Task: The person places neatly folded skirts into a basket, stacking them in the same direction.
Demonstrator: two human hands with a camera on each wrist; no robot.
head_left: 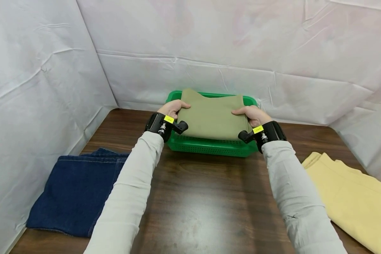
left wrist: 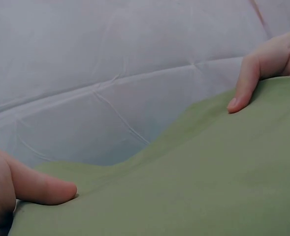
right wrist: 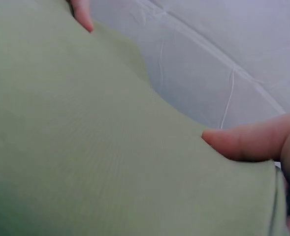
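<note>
A folded olive-green cloth, perhaps a garment, is held over the green plastic basket at the back of the table. My left hand grips its left side, thumb on top. On the right side my right hand pinches the cloth the same way. Both thumbs lie on the upper face in the wrist views, where the green cloth sags a little between the hands. The fingers beneath are mostly hidden. Much of the basket's inside is covered by the cloth.
Folded dark blue denim lies at the left of the brown wooden table. A folded yellow cloth lies at the right. White sheeting stands behind the basket and along both sides.
</note>
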